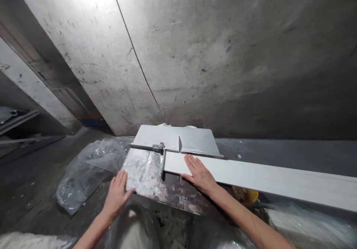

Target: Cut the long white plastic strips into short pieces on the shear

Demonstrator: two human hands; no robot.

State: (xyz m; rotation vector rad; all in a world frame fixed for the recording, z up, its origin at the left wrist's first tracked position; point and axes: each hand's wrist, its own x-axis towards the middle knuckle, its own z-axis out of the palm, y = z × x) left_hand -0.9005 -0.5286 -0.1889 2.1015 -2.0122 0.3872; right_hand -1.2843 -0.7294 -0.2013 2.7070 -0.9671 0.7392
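A long white board [267, 176] lies across a small metal saw table [143, 176] and runs off to the right. My right hand [199, 174] rests flat on the board near its left end, fingers stretched out. That end sits against an upright metal stop [162, 163]. Just behind the board, a thin dark blade or slot [179, 144] crosses the pale back part of the table [196, 139]. My left hand [118, 189] lies at the table's left front corner, fingers extended and thumb apart, holding nothing.
A crumpled clear plastic bag [89, 171] lies on the floor to the left. A concrete wall [209, 55] rises behind the table, with a cable [134, 48] running down it. A yellow container [251, 196] stands under the board. Plastic-wrapped bundles [309, 223] lie at the front right.
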